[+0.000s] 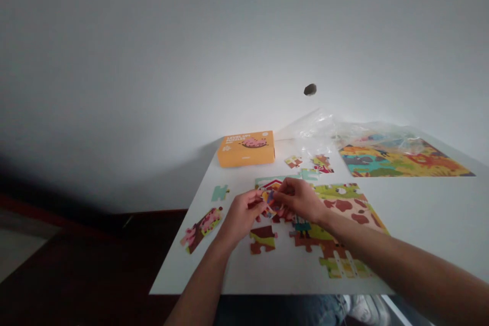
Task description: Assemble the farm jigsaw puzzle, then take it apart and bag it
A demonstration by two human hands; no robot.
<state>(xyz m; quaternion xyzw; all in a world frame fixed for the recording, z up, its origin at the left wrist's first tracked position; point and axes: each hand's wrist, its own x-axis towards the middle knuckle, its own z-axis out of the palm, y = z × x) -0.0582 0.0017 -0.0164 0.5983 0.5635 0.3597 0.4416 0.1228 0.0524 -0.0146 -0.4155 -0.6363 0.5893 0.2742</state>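
Low over the middle of the table, a colourful jigsaw puzzle piece (269,198) is pinched by my left hand (241,215) at its left side. My right hand (301,199) is closed on the same piece from the right. Beneath my right forearm lies a partly joined puzzle (346,206) with cow spots and green grass, some of it hidden by the arm. A brown and green puzzle piece (263,240) sits just below my hands. Left of them are a pale green piece (219,193) and a joined pink strip (202,228).
An orange puzzle box (247,150) stands at the back left. Small loose pieces (293,162) lie behind my right hand. Crumpled clear plastic (317,132) reaches over a finished-looking colourful picture (405,160) at the back right. The white table (191,277) meets the wall.
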